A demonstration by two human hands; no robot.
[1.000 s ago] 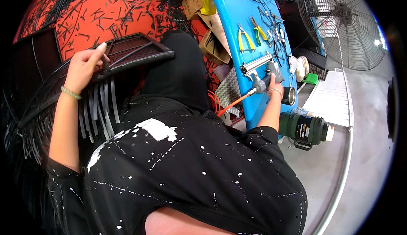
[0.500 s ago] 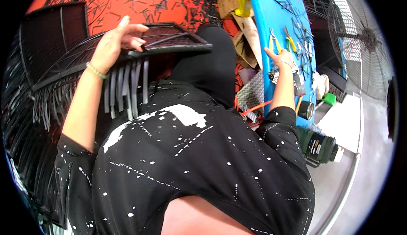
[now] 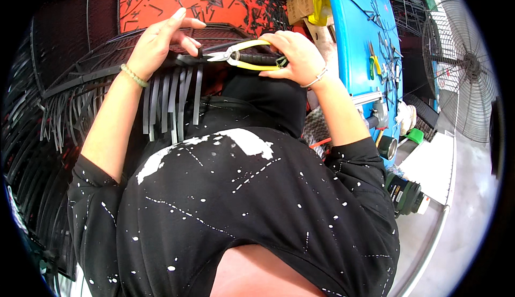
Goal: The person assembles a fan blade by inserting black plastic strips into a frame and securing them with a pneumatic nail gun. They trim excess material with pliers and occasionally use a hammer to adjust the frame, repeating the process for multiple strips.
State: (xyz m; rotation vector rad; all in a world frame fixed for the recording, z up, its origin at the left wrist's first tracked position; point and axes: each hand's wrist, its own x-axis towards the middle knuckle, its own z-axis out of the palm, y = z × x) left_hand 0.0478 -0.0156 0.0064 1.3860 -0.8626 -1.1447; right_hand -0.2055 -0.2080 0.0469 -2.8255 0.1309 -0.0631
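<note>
In my right hand (image 3: 298, 56) is a pair of yellow-handled snips (image 3: 232, 56), handles spread and silver jaws pointing left. The jaws are close to the fingertips of my left hand (image 3: 161, 42). Two left fingers stretch out. The lower ones close at a dark strip end (image 3: 200, 53), though the grip is partly hidden. Beneath this hand lies a black woven panel on a frame (image 3: 107, 64), tilted across my lap. Several loose black strips (image 3: 174, 101) hang from its near edge.
To the right stands a blue table (image 3: 362, 45) with green-and-yellow pliers (image 3: 374, 61) and other small tools. A large fan (image 3: 464, 64) is beyond it. Black scraps litter the red floor (image 3: 161, 2). A cardboard box (image 3: 300, 5) and a dark green jug (image 3: 405, 192) are nearby.
My right hand has left the blue table and brought the yellow-handled snips over to the panel's edge. My left hand stays at the same spot on the panel.
</note>
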